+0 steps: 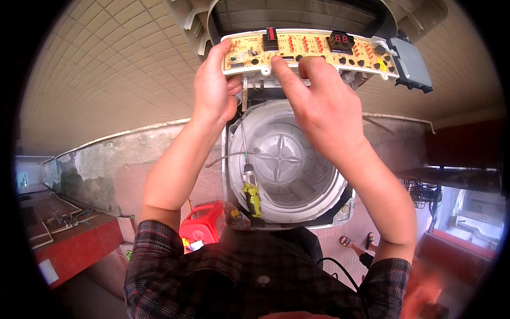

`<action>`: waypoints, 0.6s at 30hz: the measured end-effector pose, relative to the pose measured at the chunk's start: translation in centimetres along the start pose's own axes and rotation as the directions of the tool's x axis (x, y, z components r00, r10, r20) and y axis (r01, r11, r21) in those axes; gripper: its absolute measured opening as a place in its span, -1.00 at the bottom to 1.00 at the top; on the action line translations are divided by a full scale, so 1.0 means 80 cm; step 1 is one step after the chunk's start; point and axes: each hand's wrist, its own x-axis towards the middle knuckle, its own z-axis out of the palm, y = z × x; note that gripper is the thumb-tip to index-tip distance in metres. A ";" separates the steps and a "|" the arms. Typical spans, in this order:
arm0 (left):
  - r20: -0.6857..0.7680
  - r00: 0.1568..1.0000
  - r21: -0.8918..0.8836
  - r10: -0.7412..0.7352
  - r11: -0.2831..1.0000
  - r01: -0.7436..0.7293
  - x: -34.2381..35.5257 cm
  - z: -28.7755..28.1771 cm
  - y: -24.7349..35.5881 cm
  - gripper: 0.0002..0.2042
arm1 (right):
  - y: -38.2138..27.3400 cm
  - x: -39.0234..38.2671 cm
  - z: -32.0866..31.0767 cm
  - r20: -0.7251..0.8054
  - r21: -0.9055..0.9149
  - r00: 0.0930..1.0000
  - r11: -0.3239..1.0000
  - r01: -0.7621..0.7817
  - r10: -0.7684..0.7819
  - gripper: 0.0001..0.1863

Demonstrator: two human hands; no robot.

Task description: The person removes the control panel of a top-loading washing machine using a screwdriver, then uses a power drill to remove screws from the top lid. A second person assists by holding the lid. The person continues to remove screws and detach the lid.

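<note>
My left hand (213,87) grips the left end of a long control circuit board (303,48) in a white frame, thumb on its face and fingers curled behind. The board is yellowish, with red parts, black buttons and a lit red digit display (341,40). My right hand (329,103) reaches to the board's lower edge; its index finger is stretched out against it and the middle finger is bent, with nothing held. Below lies the open washing machine tub (279,154). A yellow-green power screwdriver (251,199) with a long bit rests on the tub's left rim.
A grey plastic part (411,64) sits at the board's right end. A red plastic container (199,226) stands on the floor at left. A tiled wall (122,69) rises behind the machine. At lower right, another person's sandalled feet (346,242) show.
</note>
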 end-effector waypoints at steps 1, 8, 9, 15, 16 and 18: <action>0.005 1.000 -0.005 0.000 1.000 0.000 0.000 0.001 0.000 -0.77 | -0.002 0.004 0.003 -0.044 0.004 0.999 1.000 0.011 -0.010 -0.52; -0.008 1.000 -0.011 -0.025 1.000 0.025 0.002 -0.003 -0.010 -0.77 | -0.001 0.014 0.013 -0.061 -0.020 0.998 0.999 0.028 -0.029 -0.71; -0.018 1.000 -0.023 -0.013 1.000 0.012 0.003 -0.006 -0.010 -0.76 | -0.002 0.014 0.016 -0.071 0.000 0.997 1.000 0.027 -0.027 -0.68; 0.002 1.000 -0.027 0.007 1.000 -0.007 0.005 -0.008 -0.011 -0.78 | 0.022 -0.013 -0.019 0.024 0.067 0.977 0.975 -0.212 0.211 -0.50; -0.003 1.000 -0.025 0.013 1.000 -0.013 0.007 -0.010 -0.011 -0.78 | 0.036 -0.020 -0.034 0.056 0.048 0.960 0.960 -0.277 0.275 -0.46; -0.001 1.000 -0.027 0.005 1.000 -0.005 0.006 -0.007 -0.010 -0.78 | 0.074 -0.042 -0.056 0.049 -0.093 0.923 0.922 -0.376 0.381 -0.35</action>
